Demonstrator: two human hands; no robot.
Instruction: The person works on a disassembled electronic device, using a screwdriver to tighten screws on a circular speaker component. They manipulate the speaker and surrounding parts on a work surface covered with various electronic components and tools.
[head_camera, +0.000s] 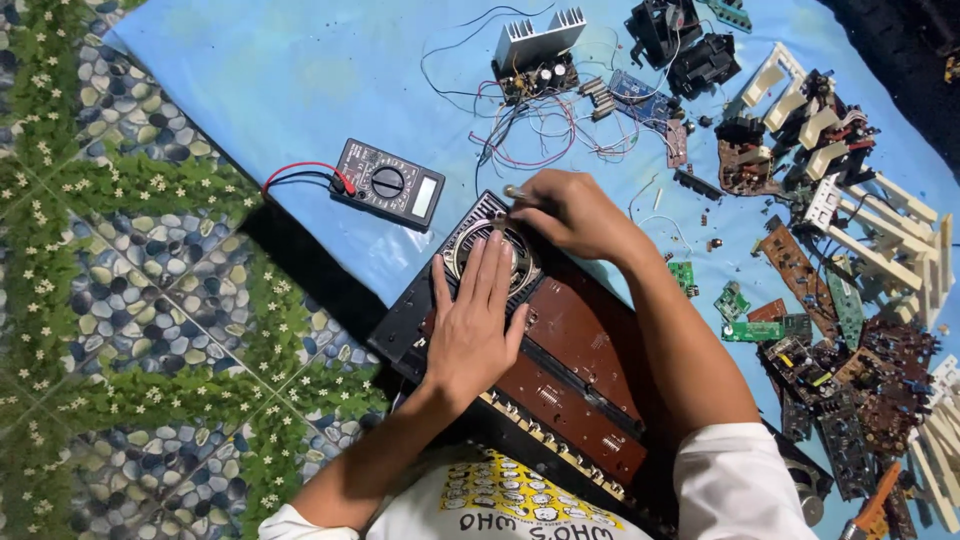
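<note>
The person's left hand (473, 318) lay open and flat on a round speaker (492, 252) set in an opened black keyboard casing (530, 360) across the lap. The right hand (572, 212) was closed around a thin screwdriver (518, 193) at the speaker's upper rim. The speaker looked rigid but fragile at its cone, best held by its metal frame. A multimeter (389, 183) and scattered circuit boards (800, 270) lay on a blue sheet (300, 80).

Round speaker (492, 252) in opened black casing (410, 325)

Left hand (472, 322) lies flat, fingers spread; right hand (572, 212) seems curled in a closed grip.
</note>
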